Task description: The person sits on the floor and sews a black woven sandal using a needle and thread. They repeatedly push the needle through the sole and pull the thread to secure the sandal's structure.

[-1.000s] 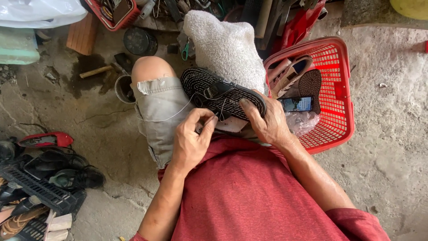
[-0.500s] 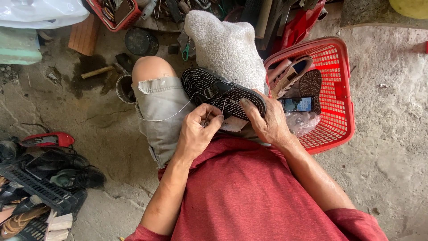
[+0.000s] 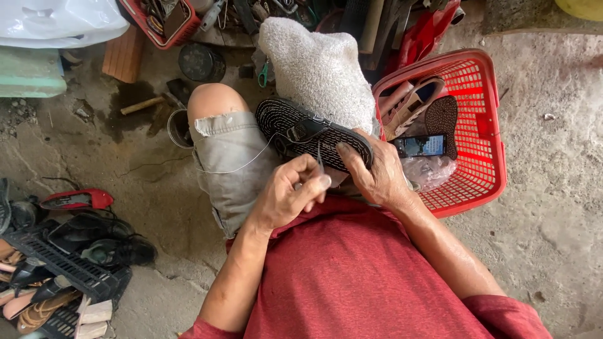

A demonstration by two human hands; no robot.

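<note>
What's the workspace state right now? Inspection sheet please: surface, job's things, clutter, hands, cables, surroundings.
Surface: cracked concrete floor, stained.
Job's things: black shoe sole-up on lap; thin thread trailing from it.
Clutter: red basket with shoes and a phone; shoe pile; tool tray; round tin.
Hands: left hand pinching a needle; right hand steadying the shoe.
Cables: nothing seen.
Surroundings: white cloth bundle by the knee.

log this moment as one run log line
left hand: pinching needle with thread | right hand: holding black shoe sole on lap | red basket: beside
</note>
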